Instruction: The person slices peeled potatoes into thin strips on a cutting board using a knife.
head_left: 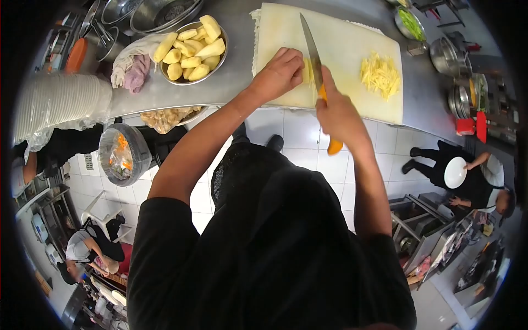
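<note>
My right hand point(342, 116) grips a long kitchen knife point(311, 41) by its orange handle, the blade pointing away over the white cutting board point(335, 33). Just left of the blade, my left hand point(281, 72) has its fingers curled down on a pale yellow potato piece point(308, 72), partly hidden by the fingers. On the board's right side lies a pile of thin potato strips point(380, 76). A metal bowl point(221, 61) of peeled potatoes point(190, 50) stands on the counter left of the board.
Crumpled cloths point(135, 63) lie beside the potato bowl, near stacked clear plastic containers point(63, 104). Below the counter stands a lined waste bin point(144, 157). Metal bowls point(444, 55) line the right. One person point(478, 170) holds a white plate; another point(91, 247) bends at lower left.
</note>
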Demonstrator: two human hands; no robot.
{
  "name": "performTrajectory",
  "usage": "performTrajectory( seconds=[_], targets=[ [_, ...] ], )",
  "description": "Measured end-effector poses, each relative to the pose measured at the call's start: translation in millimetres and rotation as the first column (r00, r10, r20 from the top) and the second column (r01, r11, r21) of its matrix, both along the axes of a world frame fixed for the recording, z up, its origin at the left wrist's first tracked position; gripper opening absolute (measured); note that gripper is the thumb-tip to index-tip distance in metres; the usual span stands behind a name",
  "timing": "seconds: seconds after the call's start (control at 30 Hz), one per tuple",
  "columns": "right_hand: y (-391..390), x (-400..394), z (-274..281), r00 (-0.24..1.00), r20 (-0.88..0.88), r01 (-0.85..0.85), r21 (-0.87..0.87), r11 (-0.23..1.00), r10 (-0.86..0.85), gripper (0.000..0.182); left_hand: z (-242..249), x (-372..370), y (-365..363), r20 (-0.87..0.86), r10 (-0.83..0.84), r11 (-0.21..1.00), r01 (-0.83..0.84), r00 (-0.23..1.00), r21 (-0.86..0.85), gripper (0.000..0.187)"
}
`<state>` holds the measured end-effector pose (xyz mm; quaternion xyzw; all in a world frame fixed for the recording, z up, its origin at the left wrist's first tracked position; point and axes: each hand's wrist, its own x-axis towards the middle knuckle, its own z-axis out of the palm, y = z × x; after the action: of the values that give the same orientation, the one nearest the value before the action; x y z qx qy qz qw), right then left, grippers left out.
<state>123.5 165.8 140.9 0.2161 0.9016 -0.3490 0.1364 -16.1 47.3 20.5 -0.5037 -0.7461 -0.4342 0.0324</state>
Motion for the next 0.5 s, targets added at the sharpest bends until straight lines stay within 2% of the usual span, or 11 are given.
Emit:
performTrajectory(
  seconds=[0.13,0.17,0.27,0.37,0.47,0.5],
  targets=[
    [-23,28,11,1.000,-0.024,-0.005,0.024,1.000,0.006,0.073,-2,0,1,-0.006,0.019,1.000,-0.019,1.000,-0.004,0.019],
    [-25,30,11,0.998,0.063,0.003,0.039,0.999,-0.005,0.074,-3,-1,2,-0.009,0.023,1.000,-0.023,1.000,-0.003,0.019],
    [-28,32,-3,0.999,0.038,-0.003,0.061,0.998,0.000,0.074,-2,-1,2,-0.018,0.023,1.000,-0.023,1.000,0.008,0.018],
    [-30,19,-8,0.994,0.065,0.091,-0.069,0.993,-0.087,0.074,0,0,1,-0.009,0.012,1.000,-0.012,1.000,0.018,0.018],
    [-11,-5,-56,0.986,-0.169,0.020,0.093,0.995,-0.004,0.072,-3,0,2,-0.025,0.021,1.000,-0.021,0.999,0.015,0.019],
    [-4,-16,-58,0.981,-0.195,0.008,0.086,0.996,0.009,0.072,-3,-2,1,-0.022,0.018,1.000,-0.018,1.000,0.006,0.019]
  ],
)
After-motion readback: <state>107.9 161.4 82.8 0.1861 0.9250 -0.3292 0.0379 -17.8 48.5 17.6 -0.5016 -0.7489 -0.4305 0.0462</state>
